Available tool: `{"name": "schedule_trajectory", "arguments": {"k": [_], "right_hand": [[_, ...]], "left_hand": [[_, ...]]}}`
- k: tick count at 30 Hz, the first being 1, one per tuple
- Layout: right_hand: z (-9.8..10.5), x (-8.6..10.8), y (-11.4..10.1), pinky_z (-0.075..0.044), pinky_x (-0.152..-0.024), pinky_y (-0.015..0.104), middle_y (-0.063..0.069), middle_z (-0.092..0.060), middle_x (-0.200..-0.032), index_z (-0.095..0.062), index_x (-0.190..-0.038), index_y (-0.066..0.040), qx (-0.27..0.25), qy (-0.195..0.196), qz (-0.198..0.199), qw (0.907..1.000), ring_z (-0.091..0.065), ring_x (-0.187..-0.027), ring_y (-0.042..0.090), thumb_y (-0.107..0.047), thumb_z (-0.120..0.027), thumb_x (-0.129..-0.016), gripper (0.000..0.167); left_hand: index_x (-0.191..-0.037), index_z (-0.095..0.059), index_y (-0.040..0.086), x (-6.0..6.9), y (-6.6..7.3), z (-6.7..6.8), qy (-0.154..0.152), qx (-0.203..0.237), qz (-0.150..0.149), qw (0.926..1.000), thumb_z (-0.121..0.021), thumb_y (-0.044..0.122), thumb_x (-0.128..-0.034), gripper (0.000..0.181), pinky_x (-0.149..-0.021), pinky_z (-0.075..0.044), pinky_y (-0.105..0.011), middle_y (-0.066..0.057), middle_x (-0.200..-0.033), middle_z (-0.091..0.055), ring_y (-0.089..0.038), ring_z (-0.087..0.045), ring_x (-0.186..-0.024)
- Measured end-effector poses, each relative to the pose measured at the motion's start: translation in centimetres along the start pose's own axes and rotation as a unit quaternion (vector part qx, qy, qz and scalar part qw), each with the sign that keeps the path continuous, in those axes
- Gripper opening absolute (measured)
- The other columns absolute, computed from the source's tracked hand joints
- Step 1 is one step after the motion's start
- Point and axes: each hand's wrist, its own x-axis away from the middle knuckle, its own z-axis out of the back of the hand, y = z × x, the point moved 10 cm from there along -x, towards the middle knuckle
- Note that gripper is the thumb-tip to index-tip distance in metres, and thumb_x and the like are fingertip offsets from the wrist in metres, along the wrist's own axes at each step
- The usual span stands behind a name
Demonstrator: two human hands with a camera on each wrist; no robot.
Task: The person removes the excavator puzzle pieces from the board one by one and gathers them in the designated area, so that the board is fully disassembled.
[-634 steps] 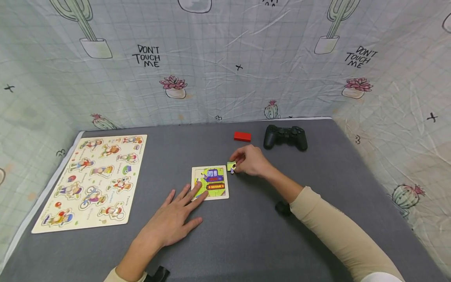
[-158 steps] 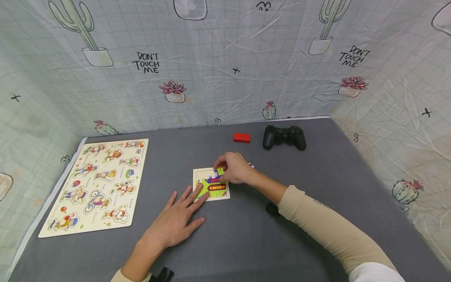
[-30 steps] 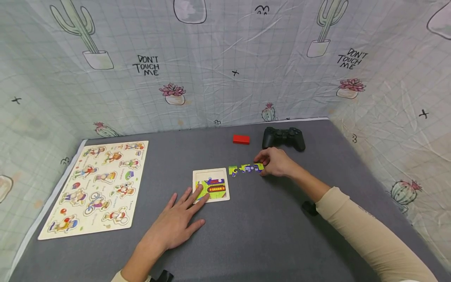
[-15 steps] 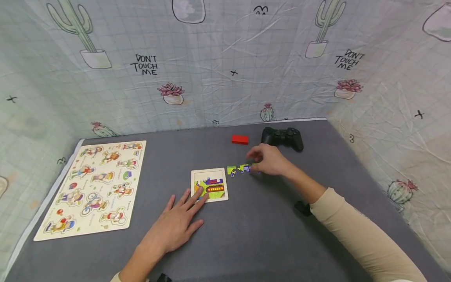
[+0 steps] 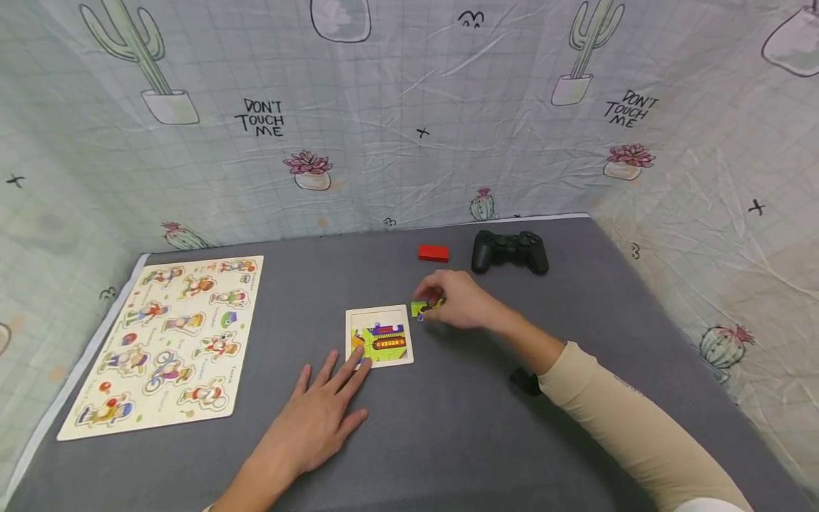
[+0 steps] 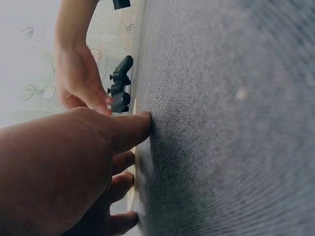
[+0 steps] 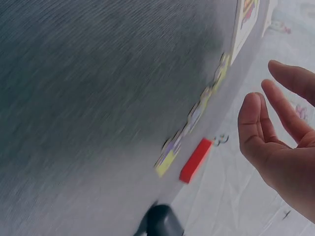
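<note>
A small wooden jigsaw board [image 5: 380,308] holds pieces in its lower part, picturing a purple vehicle with an orange track; its upper strip is bare. My left hand [image 5: 310,424] lies with straight, spread fingers, fingertips on the board's lower left corner. Right of the board, loose green and purple jigsaw pieces [image 7: 195,115] lie in a row. My right hand [image 5: 462,301] is over this row in the head view, hiding most of it; one green piece [image 5: 417,308] shows by the fingertips. The right wrist view shows thumb and fingers apart, nothing between them.
A red block [image 5: 434,253] and a black game controller [image 5: 510,252] lie behind the row. At the left lies a large wooden picture board [image 5: 163,341] with figures. A patterned cloth wall [image 5: 384,185] stands behind the grey table [image 5: 435,441].
Since 21 seconds ago, the board's upper pieces have come out into the row. In the last second, my right hand left the rightmost piece and moved left along the row. My left hand stays put.
</note>
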Motion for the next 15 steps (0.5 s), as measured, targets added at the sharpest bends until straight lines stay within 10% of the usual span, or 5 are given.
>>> {"name": "schedule_trajectory", "arguments": {"k": [15], "right_hand": [[-5.0, -2.5, -4.7, -0.051, -0.071, 0.021, 0.005, -0.067, -0.1, -0.078, -0.114, -0.01, 0.014, -0.059, 0.059, 0.9964, -0.062, -0.084, 0.01, -0.007, -0.079, -0.09, 0.024]], "left_hand": [[-0.163, -0.038, 0.023, -0.1, -0.2, -0.5, -0.009, 0.006, 0.014, 0.9998, -0.065, 0.047, -0.1014, 0.072, -0.12, -0.021, -0.075, 0.003, -0.174, -0.024, -0.039, -0.025, -0.159]]}}
